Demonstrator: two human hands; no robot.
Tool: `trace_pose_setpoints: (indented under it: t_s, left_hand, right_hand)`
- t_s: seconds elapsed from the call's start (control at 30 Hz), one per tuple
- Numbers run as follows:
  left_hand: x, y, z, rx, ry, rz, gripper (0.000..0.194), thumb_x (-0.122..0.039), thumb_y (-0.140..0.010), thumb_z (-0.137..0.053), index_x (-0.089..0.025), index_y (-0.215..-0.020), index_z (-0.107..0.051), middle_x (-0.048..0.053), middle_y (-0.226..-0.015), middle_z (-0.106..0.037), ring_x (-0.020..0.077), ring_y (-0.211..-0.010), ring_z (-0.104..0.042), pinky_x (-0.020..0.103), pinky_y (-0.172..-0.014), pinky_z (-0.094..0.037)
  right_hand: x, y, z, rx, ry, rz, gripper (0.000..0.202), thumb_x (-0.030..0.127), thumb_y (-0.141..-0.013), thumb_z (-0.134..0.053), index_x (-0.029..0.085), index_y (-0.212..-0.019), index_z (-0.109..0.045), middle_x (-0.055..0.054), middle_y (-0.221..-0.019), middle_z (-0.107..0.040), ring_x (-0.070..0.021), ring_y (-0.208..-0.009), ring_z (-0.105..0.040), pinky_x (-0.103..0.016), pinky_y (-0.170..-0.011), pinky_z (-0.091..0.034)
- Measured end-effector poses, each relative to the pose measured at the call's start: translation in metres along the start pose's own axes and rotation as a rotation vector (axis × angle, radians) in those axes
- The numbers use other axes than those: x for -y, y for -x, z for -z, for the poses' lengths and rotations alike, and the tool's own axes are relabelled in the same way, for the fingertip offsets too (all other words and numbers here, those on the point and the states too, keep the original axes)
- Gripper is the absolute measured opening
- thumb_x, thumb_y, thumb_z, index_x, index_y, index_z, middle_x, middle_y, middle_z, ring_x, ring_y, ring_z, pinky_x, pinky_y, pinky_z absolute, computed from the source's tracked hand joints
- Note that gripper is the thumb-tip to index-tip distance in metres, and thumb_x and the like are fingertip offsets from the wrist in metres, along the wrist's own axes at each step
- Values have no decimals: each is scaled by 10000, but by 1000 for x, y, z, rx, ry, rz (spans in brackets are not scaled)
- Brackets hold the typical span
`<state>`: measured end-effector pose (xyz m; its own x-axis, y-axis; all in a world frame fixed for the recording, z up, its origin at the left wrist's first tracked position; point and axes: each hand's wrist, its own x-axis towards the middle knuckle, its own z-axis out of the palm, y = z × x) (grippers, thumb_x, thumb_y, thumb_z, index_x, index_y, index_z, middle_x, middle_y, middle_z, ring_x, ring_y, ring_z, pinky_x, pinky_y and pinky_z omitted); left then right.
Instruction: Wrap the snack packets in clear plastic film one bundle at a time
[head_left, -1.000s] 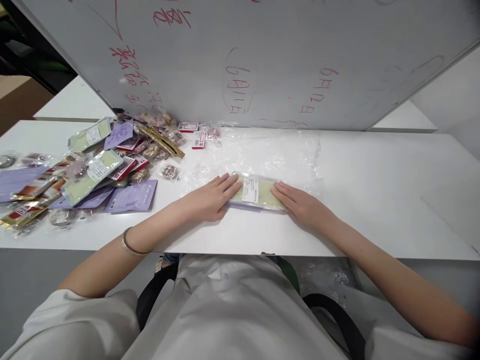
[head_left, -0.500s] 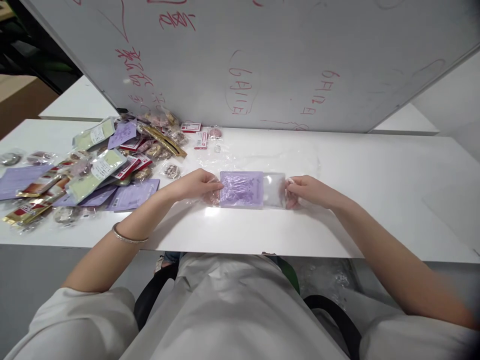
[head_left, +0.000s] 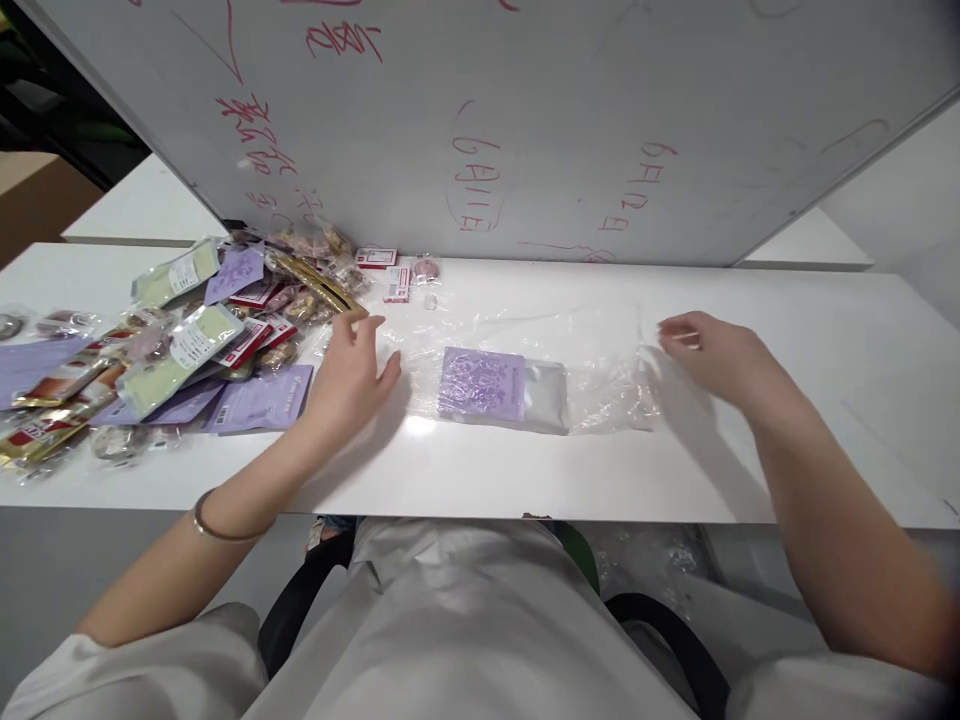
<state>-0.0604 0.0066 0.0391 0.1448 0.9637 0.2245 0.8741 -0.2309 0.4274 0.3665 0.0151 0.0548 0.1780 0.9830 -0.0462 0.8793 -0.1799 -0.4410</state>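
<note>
- Currently we see the purple packet [head_left: 481, 384] flat on the bench [head_left: 795, 400] in front of us, between our two hands and touching neither.
- It overlaps a silver packet [head_left: 546, 396], whose bare end sticks out on the right.
- Clear plastic film [head_left: 611, 345] spreads around both and stretches towards our right; creases glint across the purple face, so we take some of it to lie on top.
- Our left hand [head_left: 349, 370] has a released grip: thumb and fingers stand apart with nothing seen between them. It hangs beside the heap, close to a gold stick packet [head_left: 319, 280]; we cannot tell whether fingertips meet it.
- Our right hand [head_left: 720, 355] has loosely curled fingers just beyond the film's right edge. We cannot tell whether its grip pinches any film.
- We judge both packets light, flat and fairly soft, bending in the middle but firmer along the sealed edges; the shiny silver face looks slippery.
- The best hold, we think, is at the two short ends, thumbs above and fingers beneath, keeping the pair together so one does not slide off the other.
- The film seems flimsy and prone to cling or tear, so we would gather its loose edges gently.
</note>
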Motion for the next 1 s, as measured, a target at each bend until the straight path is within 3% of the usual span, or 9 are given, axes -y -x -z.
trace_pose_setpoints:
  t_s: [0.07, 0.1, 0.17, 0.27, 0.43, 0.53, 0.67, 0.8, 1.0]
  left_hand:
    - [-10, 11, -5, -113, -50, -335, 448, -270, -941, -520, -200, -1376, -438, 186, -1469, -446, 320, -1347, -489, 514, -1090, -424]
    - [-13, 15, -11, -63, -40, -486, 477, -271, -969, -487, -229, -1433, -381, 164, -1519, -404, 302, -1416, -413, 502, -1136, -385]
    - [-16, 17, -26, 109, -19, -630, 560, -340, -1017, -415, -247, -1533, -218, 152, -1592, -318, 286, -1494, -284, 491, -1193, -315]
    - [-8, 14, -48, 295, -55, -484, 740, -537, -1020, -323, -163, -1583, -22, 197, -1649, -162, 327, -1534, -123, 531, -1232, -196]
    - [11, 11, -43, 458, -163, -369, 926, -714, -948, -305, -93, -1587, -54, 199, -1661, -50, 347, -1532, 24, 535, -1245, -95]
    - [18, 14, -27, 520, -195, -397, 1024, -761, -894, -378, -75, -1588, -67, 201, -1657, -27, 363, -1529, 20, 533, -1245, -99]
    - [30, 14, -12, 522, -185, -446, 838, -584, -953, -389, -124, -1597, -115, 131, -1666, -48, 330, -1537, -61, 504, -1252, -141]
    - [42, 12, -1, 504, -112, -420, 618, -365, -966, -371, -141, -1541, -348, 80, -1630, -277, 255, -1515, -236, 428, -1258, -198]
    - [48, 19, 8, 442, 251, -192, 453, -449, -977, -391, -225, -1258, -668, 61, -1379, -626, 270, -1364, -504, 504, -1181, -338]
  right_hand:
    - [16, 30, -19, -337, 70, 220, 431, 350, -986, -399, 178, -1334, -586, -182, -1334, -621, -359, -1284, -544, -600, -1086, -401]
    - [24, 44, -32, -342, 63, 351, 466, 350, -1013, -345, 199, -1422, -509, -154, -1409, -576, -333, -1345, -499, -577, -1128, -377]
    - [35, 67, -58, -79, 100, 610, 565, 401, -1030, -337, 234, -1567, -281, -113, -1548, -440, -301, -1439, -392, -537, -1182, -340]
    - [32, 79, -85, 175, 197, 666, 704, 475, -1030, -325, 236, -1615, -15, -103, -1648, -225, -292, -1510, -218, -543, -1223, -260]
    - [8, 76, -79, 237, 297, 486, 832, 578, -1003, -329, 220, -1598, 130, -101, -1670, 10, -312, -1525, -48, -553, -1227, -229]
    - [-1, 76, -69, 250, 336, 527, 910, 622, -969, -393, 210, -1601, 115, -102, -1669, 19, -322, -1523, -53, -545, -1229, -235]
    - [-19, 72, -67, 173, 331, 593, 885, 578, -970, -447, 213, -1612, 39, -102, -1665, -87, -326, -1512, -154, -546, -1227, -254]
    - [-43, 65, -66, 54, 230, 740, 579, 357, -1042, -373, 242, -1592, -233, -80, -1568, -403, -266, -1441, -381, -510, -1207, -340]
    - [-51, 71, -58, -48, 151, 749, 382, 214, -1020, -395, 225, -1326, -623, -70, -1354, -638, -270, -1262, -599, -521, -1083, -513]
